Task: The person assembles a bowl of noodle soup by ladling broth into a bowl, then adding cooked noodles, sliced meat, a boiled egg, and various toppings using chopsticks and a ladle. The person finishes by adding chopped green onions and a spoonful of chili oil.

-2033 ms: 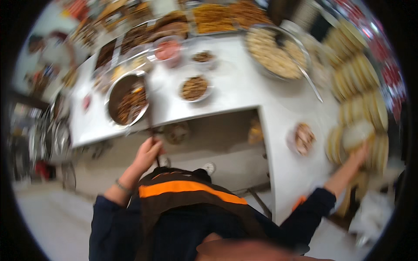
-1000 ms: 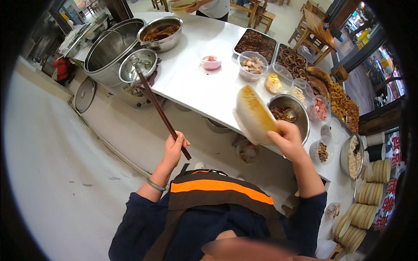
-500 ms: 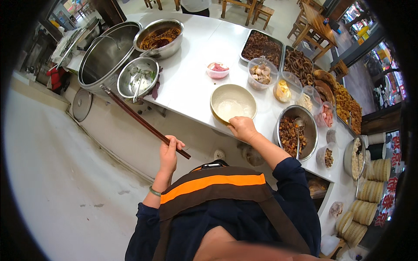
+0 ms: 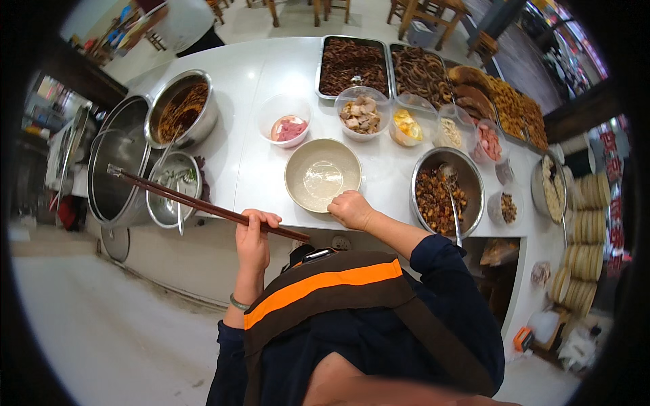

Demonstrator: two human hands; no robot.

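My left hand [image 4: 252, 240] is closed round a pair of long reddish-brown chopsticks [image 4: 196, 202]. Their pale far ends point up and left, over the large steel pot [image 4: 98, 162] and the small steel bowl with greens and a spoon [image 4: 177, 215]. A cream-coloured bowl [image 4: 323, 174] sits upright near the front edge of the white counter, with a wet sheen inside. At its near right rim is my right hand [image 4: 352, 210], fingers curled against the edge. Beyond the bowl is a clear tub of pink meat slices [image 4: 290, 130].
A steel bowl of dark chopped food with a spoon [image 4: 440, 194] stands right of my right hand. Behind it are clear tubs of ingredients, including chopped meat [image 4: 361, 116], and metal trays of dark food [image 4: 353, 68]. A sauce bowl [image 4: 182, 115] is left. Another person stands beyond the counter.
My view has turned, shifting the scene. The cream bowl, tilted at the counter edge before, now sits more level on it. My left hand still holds the chopsticks.
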